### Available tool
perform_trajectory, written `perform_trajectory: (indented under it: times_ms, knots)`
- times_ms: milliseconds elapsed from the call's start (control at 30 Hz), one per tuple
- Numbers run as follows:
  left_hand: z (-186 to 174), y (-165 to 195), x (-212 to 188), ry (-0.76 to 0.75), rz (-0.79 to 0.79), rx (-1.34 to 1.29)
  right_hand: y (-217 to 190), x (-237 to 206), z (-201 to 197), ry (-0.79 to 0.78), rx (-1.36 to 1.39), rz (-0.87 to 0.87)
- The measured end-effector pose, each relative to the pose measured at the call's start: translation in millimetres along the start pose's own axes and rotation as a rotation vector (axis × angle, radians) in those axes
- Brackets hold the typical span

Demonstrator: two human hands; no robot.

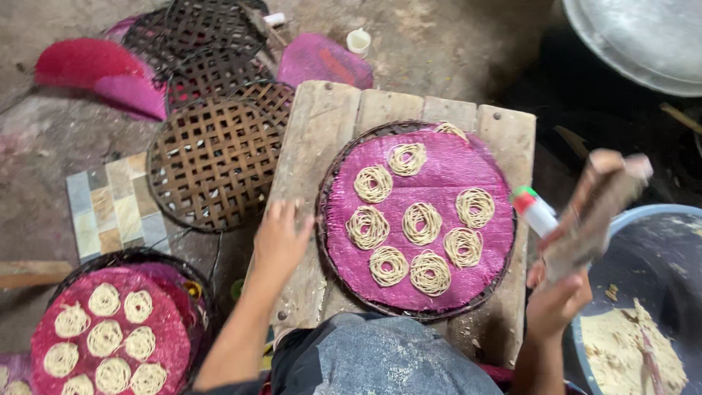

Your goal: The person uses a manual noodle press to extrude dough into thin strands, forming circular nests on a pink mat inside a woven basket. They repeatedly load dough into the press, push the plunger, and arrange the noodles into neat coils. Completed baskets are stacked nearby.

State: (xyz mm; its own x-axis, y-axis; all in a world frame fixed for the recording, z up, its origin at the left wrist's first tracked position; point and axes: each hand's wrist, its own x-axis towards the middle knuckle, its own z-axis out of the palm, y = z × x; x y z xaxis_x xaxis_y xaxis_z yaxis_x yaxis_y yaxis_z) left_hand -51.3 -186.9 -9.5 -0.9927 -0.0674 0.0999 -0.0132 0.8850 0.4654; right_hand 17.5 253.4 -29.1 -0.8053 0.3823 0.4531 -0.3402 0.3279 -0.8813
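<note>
The left hand (280, 238), fingers spread and empty, rested on the wooden worktop (314, 146) just left of the woven noodle tray (333, 183), while the right hand (557, 300), farther right, gripped the upright noodle press (596, 208).

At frame centre the tabletop (314, 139) is bare, weathered wood planks, rough and matt. On it a round tray (325, 192) of dark woven strips carries a magenta mesh cloth (439, 183), coarse and dull, with pale, stringy noodle coils (422, 222). At right, a wooden press (594, 212), worn and dusty. Left of centre, open lattice trays (212, 161) of dark split cane. Upper right, a metal pan (643, 36), grey and softly glossy.
</note>
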Motion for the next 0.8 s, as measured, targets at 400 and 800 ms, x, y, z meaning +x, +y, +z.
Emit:
perform_trajectory:
  times_ms: [400,800]
  knots:
    - [37,18,-34,0.031,-0.020,0.018,72,-44,3,0.228,0.283,-0.037]
    - [44,96,146,0.013,0.386,0.051,39,-32,7,0.246,0.463,0.030]
